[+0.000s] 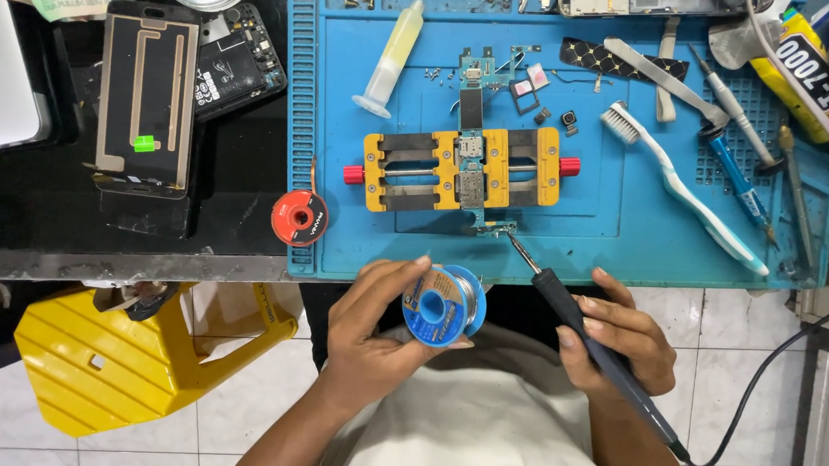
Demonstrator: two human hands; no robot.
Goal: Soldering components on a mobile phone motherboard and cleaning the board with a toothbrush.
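Left hand fingers wrapped round solder spool, right hand pinching soldering iron pen-style, tip at small board by blue mat near edge, clamped in yellow holder.

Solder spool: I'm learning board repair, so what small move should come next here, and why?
Probably draw a short length of wire off the solder spool in the left hand toward the small board: the soldering iron tip already sits there, with no wire reaching it.

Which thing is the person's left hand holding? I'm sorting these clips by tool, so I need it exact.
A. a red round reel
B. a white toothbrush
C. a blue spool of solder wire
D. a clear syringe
C: the left hand grips the blue spool of solder wire near the mat's edge, while the right hand holds the soldering iron.
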